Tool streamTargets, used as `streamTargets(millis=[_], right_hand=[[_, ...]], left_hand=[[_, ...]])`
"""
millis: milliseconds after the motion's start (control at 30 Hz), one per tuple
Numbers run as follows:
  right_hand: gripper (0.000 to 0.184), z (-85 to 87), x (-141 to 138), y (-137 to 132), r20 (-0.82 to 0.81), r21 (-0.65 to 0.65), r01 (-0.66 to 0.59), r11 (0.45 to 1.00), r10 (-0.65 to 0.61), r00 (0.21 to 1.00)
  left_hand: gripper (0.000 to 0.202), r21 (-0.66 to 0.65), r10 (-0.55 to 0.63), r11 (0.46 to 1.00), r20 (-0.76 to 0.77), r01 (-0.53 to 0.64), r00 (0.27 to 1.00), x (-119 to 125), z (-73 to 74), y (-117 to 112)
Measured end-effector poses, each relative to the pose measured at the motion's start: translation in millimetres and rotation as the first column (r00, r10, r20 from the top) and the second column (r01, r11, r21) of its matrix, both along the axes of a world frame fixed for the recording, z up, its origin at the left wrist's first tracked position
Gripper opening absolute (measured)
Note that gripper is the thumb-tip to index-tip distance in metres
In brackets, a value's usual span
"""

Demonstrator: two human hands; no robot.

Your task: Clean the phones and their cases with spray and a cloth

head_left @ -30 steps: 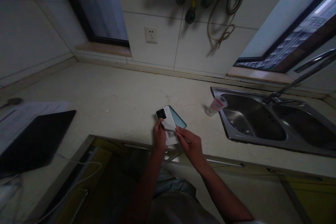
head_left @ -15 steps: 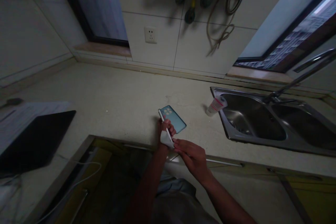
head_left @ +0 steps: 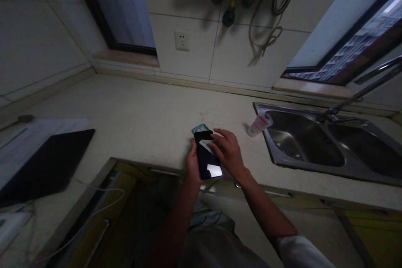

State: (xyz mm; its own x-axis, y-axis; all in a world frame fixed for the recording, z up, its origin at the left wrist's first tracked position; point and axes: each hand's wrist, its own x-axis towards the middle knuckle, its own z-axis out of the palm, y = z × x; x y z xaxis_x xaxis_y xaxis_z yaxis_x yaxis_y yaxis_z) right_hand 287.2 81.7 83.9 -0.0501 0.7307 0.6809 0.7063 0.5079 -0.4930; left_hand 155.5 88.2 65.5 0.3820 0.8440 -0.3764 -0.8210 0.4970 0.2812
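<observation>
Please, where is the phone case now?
In the head view, the case lies on the counter left of the sink, partly hidden by the phone.

Phone [head_left: 205,161]: glossy, glass-like face | Phone case [head_left: 196,129]: smooth, plastic-looking | Sink [head_left: 306,138]: metal, satin sheen | Faucet [head_left: 331,113]: polished metal | Cup [head_left: 260,124]: plastic-looking | Sheets [head_left: 59,125]: paper, matt | Countertop [head_left: 150,113]: smooth, dull | Sleeve [head_left: 301,251]: matt cloth

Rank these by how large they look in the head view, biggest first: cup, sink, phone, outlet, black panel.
1. Sink
2. Black panel, cut off by the picture's edge
3. Phone
Cup and outlet come last; they look too alike to rank.
</observation>
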Motion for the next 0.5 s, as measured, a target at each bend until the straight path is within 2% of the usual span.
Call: streamTargets(millis=[67, 133, 300, 433, 500], right_hand=[[0.02, -0.3, -4, 3, 0.081, 0.056, 0.061, 0.997, -0.066, 0.995], [0.016, -3.0, -5, 4, 0.134, 0.051, 0.088, 0.995, -0.095, 0.987], [0.024, -12.5, -2, 1, 0.267, -0.085, -0.092, 0.992, 0.111, 0.957], [0.04, -16.2, -3, -1, 0.305, -0.165, -0.152, 0.974, 0.197, 0.932], [0.05, -16.3, -4, 0, 0.291, -0.192, -0.171, 0.966, 0.222, 0.93]], left_hand=[[0.046, 0.005, -0.005, 1.0, -0.014, 0.005, 1.0, -2, -1.9, 0], [0.048, 0.014, -0.006, 1.0, -0.051, 0.007, 0.999, -4, -3.4, 1], [0.054, -0.022, 0.005, 1.0, -0.099, -0.007, 0.995, -6, -6.9, 5], [0.052, -0.037, 0.037, 0.998, -0.185, -0.045, 0.982, -4, -10.4, 6], [0.053, -0.015, 0.022, 1.0, -0.212, -0.026, 0.977, -2, -9.8, 5]])
